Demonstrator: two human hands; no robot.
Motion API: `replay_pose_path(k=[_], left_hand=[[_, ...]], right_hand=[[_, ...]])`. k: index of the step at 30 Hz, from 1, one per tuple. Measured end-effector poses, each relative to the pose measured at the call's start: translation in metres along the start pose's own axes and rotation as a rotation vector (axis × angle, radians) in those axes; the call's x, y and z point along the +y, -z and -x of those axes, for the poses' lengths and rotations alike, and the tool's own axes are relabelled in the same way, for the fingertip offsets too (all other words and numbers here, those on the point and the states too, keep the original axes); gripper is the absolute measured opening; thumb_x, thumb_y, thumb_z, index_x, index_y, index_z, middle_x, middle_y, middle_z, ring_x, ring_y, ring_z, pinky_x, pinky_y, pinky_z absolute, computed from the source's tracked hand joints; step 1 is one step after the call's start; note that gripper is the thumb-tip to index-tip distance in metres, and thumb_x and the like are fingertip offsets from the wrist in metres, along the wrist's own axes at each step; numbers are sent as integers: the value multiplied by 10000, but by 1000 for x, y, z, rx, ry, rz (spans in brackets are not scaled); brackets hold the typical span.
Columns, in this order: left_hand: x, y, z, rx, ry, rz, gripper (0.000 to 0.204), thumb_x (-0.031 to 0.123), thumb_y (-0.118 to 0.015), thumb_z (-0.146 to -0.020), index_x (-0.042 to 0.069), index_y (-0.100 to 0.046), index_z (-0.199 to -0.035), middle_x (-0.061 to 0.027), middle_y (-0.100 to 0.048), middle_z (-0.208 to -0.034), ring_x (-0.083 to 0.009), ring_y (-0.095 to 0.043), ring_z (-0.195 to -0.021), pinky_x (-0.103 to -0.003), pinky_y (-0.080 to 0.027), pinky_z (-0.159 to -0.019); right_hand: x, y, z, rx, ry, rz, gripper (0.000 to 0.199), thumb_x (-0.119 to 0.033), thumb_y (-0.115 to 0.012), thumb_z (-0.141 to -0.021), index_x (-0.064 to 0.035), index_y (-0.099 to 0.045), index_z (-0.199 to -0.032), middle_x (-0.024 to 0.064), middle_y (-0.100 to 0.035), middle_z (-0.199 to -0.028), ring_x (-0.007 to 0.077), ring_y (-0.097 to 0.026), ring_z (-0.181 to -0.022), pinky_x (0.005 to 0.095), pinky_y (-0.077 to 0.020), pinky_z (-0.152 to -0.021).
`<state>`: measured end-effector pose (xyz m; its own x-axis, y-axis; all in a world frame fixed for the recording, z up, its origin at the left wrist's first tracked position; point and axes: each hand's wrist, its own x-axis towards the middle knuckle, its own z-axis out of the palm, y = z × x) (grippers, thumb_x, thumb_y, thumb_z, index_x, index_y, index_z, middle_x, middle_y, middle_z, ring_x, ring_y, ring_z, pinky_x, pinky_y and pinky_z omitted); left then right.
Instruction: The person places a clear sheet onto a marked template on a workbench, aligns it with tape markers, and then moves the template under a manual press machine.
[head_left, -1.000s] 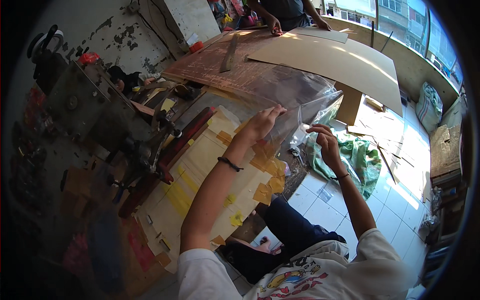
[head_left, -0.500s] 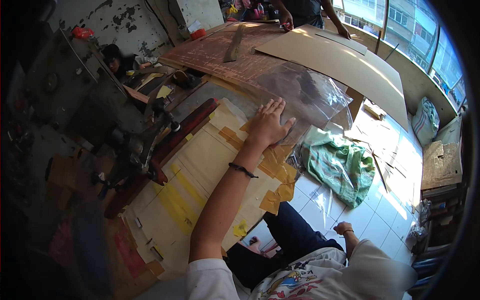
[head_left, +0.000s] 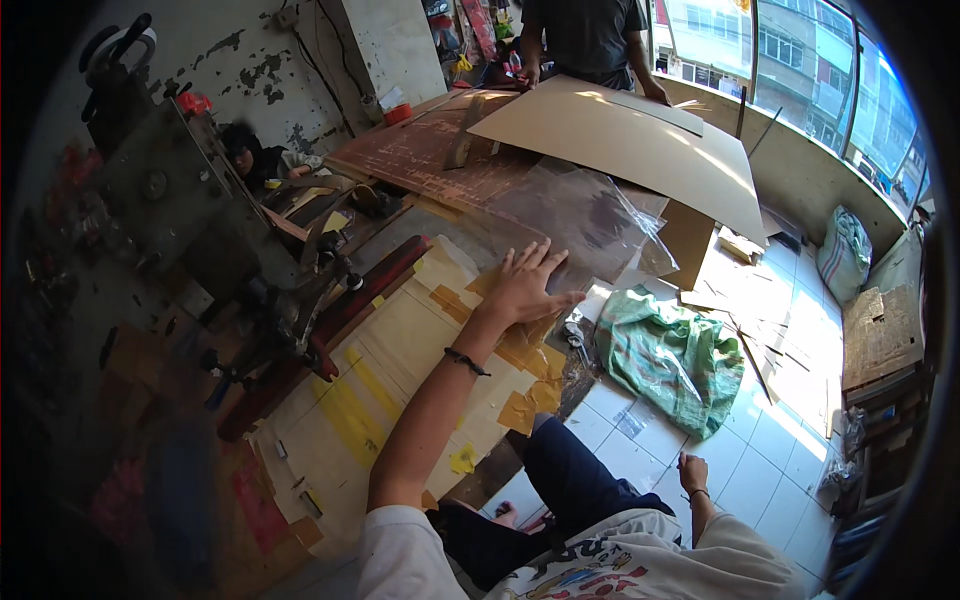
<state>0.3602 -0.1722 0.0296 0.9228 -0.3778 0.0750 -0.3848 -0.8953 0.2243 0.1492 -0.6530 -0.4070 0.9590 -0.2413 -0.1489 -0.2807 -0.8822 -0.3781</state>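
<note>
My left hand point(head_left: 527, 287) lies with fingers spread at the near edge of a clear plastic sheet point(head_left: 590, 215), by the corner of the paper-covered work surface point(head_left: 400, 330). Brown and yellow tape patches point(head_left: 527, 352) stick to that surface below the palm. A dark cord circles the left wrist. Down at my right side, away from the bench, hangs my right hand point(head_left: 692, 473), its fingers curled in a fist with nothing visible in it. The plastic reaches across a reddish-brown board point(head_left: 410, 140) toward a large tan sheet point(head_left: 630, 150).
A black machine with a red bar point(head_left: 330, 335) stands along the left. A green woven sack point(head_left: 672, 360) lies on the white tiles. At the far end a person point(head_left: 590, 45) holds the tan sheet; another person point(head_left: 245, 150) sits beyond the machine. A filled sack point(head_left: 845, 250) leans by the window wall.
The view has tilted up, showing more of the far person. My left hand has its fingers spread wider. The plastic's far right corner looks less puffed. My right hand remains at my side.
</note>
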Motion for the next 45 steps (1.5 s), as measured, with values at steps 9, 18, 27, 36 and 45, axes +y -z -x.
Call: replay_pose_path(k=[9,18,27,36,45], left_hand=[[47,-11,-17,-58,397,35,1076,790,-478,-829,149,-97,-1605,-187,18,-1660,-385,-2,-1530,-658,-7,-1179],[50,-19,8,162,221,-45,866,528,-621,-895,70,-293,-1552,-239,-212,-1614,-412,-137,-1510,-588,-103,-1204],[169,-85,170,32,-155,616,834,519,-686,-893,-6,-393,-1471,-251,-535,-1403,-372,-510,-1322,-419,-387,-1113],[174,-73,285,910,310,969,117,96,-610,-985,-11,-655,-998,-87,-680,-804,-98,-622,-624,-215,-490,-579],[152,9,384,1390,506,817,132,92,-602,-988,-2,-597,-1081,-54,-616,-751,-55,-508,-518,-194,-375,-459]], right_hand=[[-154,48,-16,150,381,-407,483,-310,-486,-1027,23,-648,-717,198,-647,-696,368,-631,-666,452,-477,-650],[-193,103,8,151,469,-618,452,-281,-489,-1041,17,-605,-721,131,-606,-655,257,-589,-616,369,-449,-617],[-312,252,48,219,920,-688,205,-120,-690,-897,13,-606,-767,125,-563,-695,274,-530,-548,384,-414,-538],[-390,303,68,61,1387,-669,365,-312,-896,-674,-112,-611,-784,-31,-614,-691,140,-584,-650,308,-443,-662],[-463,330,58,-488,1532,-891,350,-114,-899,-692,-37,-656,-931,12,-649,-736,86,-616,-675,259,-480,-650]])
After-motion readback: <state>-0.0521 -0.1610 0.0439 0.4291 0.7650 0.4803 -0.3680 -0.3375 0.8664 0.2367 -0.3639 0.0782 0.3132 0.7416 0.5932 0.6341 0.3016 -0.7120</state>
